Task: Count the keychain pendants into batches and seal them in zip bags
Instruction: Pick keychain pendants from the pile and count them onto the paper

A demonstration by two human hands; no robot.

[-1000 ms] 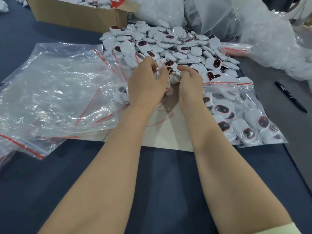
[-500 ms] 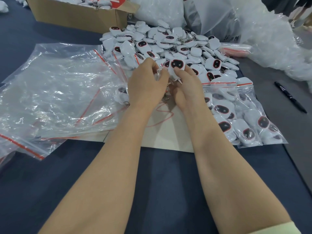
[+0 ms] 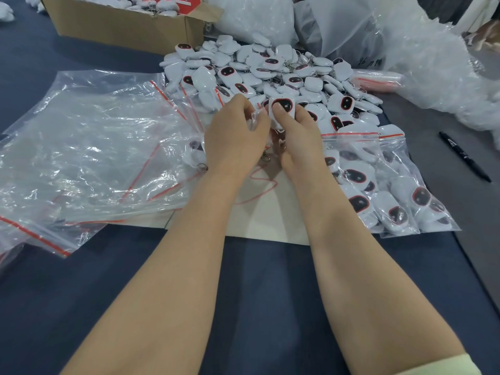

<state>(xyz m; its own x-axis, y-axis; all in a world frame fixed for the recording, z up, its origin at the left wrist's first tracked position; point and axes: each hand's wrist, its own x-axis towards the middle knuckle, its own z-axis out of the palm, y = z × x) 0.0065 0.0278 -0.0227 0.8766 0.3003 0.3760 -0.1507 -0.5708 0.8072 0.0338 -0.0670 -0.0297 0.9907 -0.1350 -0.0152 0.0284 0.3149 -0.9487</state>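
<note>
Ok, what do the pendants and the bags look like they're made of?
The pendants look like hard moulded plastic, glossy white: light glints off the rounded shells, which have dark red-rimmed face panels. The bags look like thin clear plastic film: crinkled, shiny, see-through, with red zip strips.

A black marker (image 3: 464,157) lies at right, well apart from a cardboard box (image 3: 121,27).
</note>
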